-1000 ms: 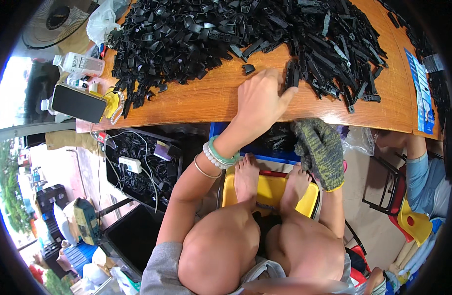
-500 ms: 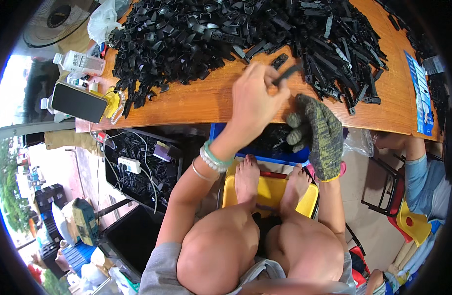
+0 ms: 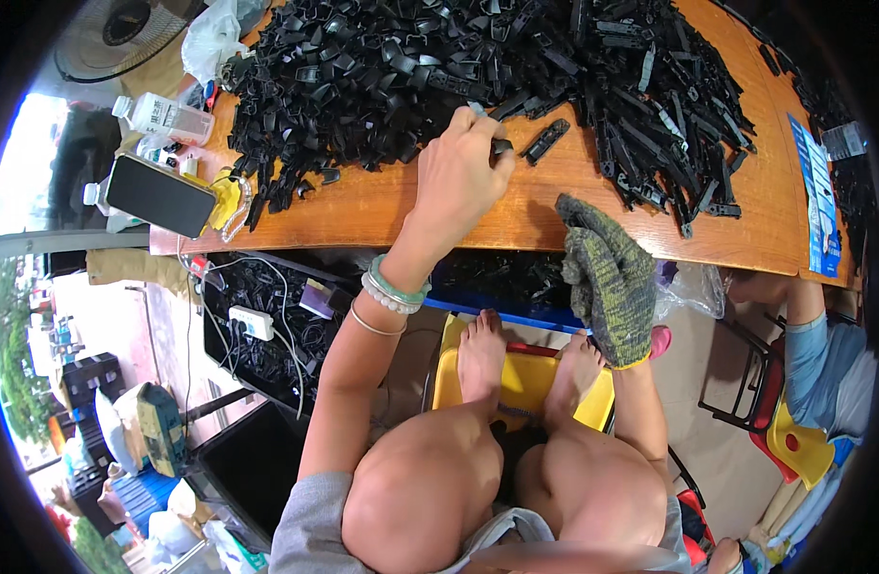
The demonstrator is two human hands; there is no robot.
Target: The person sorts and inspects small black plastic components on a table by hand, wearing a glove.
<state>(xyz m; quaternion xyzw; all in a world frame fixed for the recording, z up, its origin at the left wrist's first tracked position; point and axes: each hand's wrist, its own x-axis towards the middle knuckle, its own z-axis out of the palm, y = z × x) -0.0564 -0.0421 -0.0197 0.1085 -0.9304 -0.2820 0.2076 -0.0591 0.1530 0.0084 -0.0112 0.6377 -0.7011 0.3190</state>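
My bare left hand (image 3: 461,177), with bracelets at the wrist, is over the table at the near edge of a big heap of small black plastic clips (image 3: 363,86). Its thumb and forefinger pinch a small black plastic part (image 3: 501,146), mostly hidden by the fingers. Just right of that hand, a single long black plastic piece (image 3: 546,142) lies on the wood. My right hand (image 3: 609,277) wears a dark green-and-black knit glove and hangs at the table's front edge. Its fingers are curled together; whatever they hold, if anything, is hidden.
Long black parts (image 3: 650,115) form a second pile at the right of the wooden table (image 3: 363,206). A phone (image 3: 160,195) and a bottle (image 3: 166,120) stand at the left. Below the edge are a blue bin (image 3: 516,314) and a black crate (image 3: 267,330). Another person sits at far right.
My left hand has moved left toward the clip heap, the black part still pinched. My gloved right hand has shifted slightly down and left, its fingers drawn closer together.
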